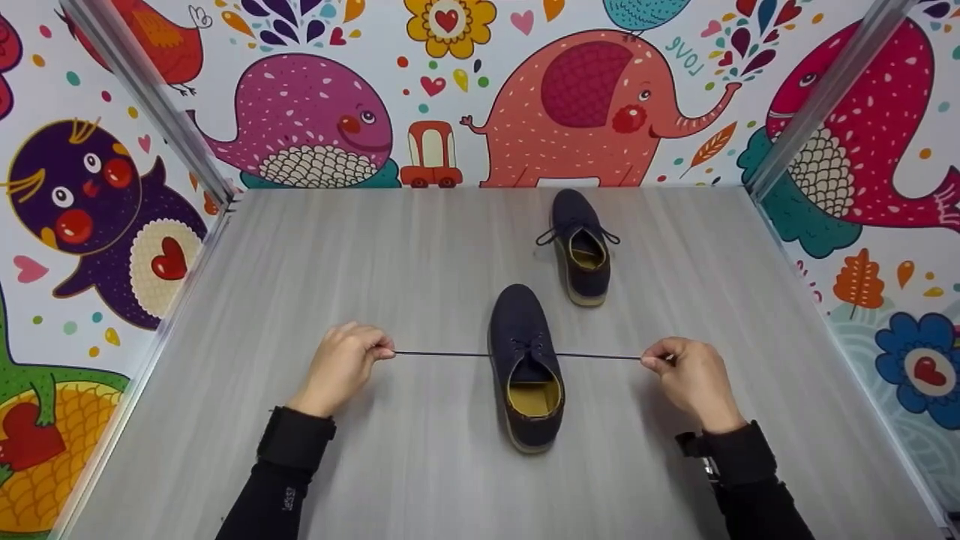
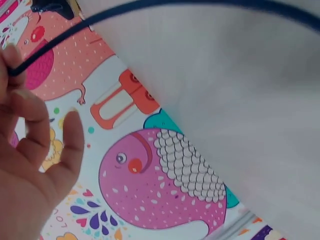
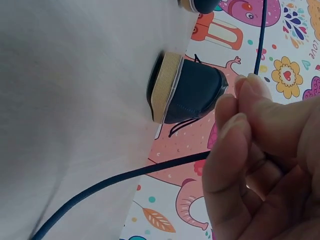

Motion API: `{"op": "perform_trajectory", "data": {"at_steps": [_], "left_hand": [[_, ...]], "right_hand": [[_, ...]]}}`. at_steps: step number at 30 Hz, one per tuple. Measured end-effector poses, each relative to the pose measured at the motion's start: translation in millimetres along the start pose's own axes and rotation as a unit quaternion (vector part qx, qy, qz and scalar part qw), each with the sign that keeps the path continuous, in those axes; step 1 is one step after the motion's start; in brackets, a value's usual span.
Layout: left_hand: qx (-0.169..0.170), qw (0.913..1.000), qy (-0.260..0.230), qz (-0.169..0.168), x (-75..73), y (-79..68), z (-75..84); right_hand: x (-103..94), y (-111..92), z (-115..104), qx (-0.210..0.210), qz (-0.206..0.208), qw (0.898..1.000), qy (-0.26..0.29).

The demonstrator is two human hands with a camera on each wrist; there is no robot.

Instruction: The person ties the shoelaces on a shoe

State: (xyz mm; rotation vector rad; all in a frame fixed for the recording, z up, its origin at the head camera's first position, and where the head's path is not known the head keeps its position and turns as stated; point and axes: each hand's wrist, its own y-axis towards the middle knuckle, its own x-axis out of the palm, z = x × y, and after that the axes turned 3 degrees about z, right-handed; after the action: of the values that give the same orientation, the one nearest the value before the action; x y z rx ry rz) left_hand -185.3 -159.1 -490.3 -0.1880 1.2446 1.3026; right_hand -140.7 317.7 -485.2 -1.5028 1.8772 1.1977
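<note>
A dark navy shoe (image 1: 525, 315) stands on the grey floor panel between my hands, toe pointing away and its yellow insole showing. Its lace is drawn out sideways in a nearly straight line, crossing at the eyelets. My left hand (image 1: 341, 367) pinches the left lace end (image 1: 442, 353) between thumb and fingertips. On the other side, my right hand (image 1: 694, 375) pinches the right lace end (image 1: 600, 356). In the right wrist view the lace (image 3: 125, 175) also trails below those fingers in a curve. The left wrist view shows the lace (image 2: 150, 4) arching from the left fingertips.
The matching shoe (image 1: 583, 251), its lace tied in a bow, stands farther back and slightly right. Printed walls with cartoon animals rise at the back (image 1: 450, 90) and both sides. Metal strips (image 1: 142, 97) run along the corners.
</note>
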Motion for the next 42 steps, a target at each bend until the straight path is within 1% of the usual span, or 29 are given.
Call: {"op": "perform_trajectory", "data": {"at_steps": [3, 6, 8, 10, 13, 18, 24, 27, 31, 34, 36, 39, 42], "left_hand": [[-0.006, 0.9999, 0.005, 0.008, -1.4, -0.3, -2.5], [-0.005, 0.9997, 0.018, 0.014, -1.6, 0.1, -2.5], [0.005, 0.9995, 0.029, 0.011, -2.1, 1.8, -1.6], [0.022, 0.999, 0.038, 0.005, -3.3, 4.5, -1.0], [0.039, 0.9984, 0.04, -0.002, -5.7, 8.8, -1.1], [0.042, 0.9986, 0.033, 0.0, -9.2, 13.0, -0.8], [0.052, 0.9985, 0.019, 0.001, -9.6, 14.4, 1.2], [0.052, 0.9984, 0.019, -0.002, -9.8, 13.9, 1.0], [0.06, 0.9975, 0.036, -0.014, -11.5, 18.2, 0.0], [0.081, 0.9955, 0.048, -0.013, -15.5, 28.8, 0.6], [0.104, 0.9933, 0.051, -0.003, -18.8, 40.2, 2.7], [0.152, 0.9866, 0.055, 0.025, -22.9, 65.3, 10.4], [0.2, 0.9759, 0.062, 0.062, -23.0, 97.9, 25.1]], "right_hand": [[1.3, -0.7, -0.8, 0.005, -0.005, 1.0, 0.002], [3.7, -2.3, -4.1, -0.014, -0.002, 1.0, 0.011], [5.2, -3.9, -6.1, -0.038, 0.006, 0.999, 0.014], [5.7, -5.0, -7.2, -0.063, 0.014, 0.998, 0.019], [4.6, -6.0, -7.5, -0.082, 0.026, 0.996, 0.022], [-0.1, -5.2, -8.9, -0.095, 0.056, 0.994, 0.021], [-5.5, -0.7, -12.9, -0.092, 0.091, 0.991, 0.018], [-6.1, 1.0, -14.8, -0.103, 0.095, 0.99, 0.023], [-5.4, 0.5, -14.1, -0.128, 0.08, 0.988, 0.025], [-5.3, -1.8, -11.7, -0.141, 0.063, 0.988, 0.024], [-5.5, -3.2, -9.7, -0.144, 0.055, 0.988, 0.023], [-6.3, -4.3, -8.0, -0.148, 0.051, 0.987, 0.025], [-7.2, -5.0, -7.6, -0.152, 0.054, 0.986, 0.03]]}}
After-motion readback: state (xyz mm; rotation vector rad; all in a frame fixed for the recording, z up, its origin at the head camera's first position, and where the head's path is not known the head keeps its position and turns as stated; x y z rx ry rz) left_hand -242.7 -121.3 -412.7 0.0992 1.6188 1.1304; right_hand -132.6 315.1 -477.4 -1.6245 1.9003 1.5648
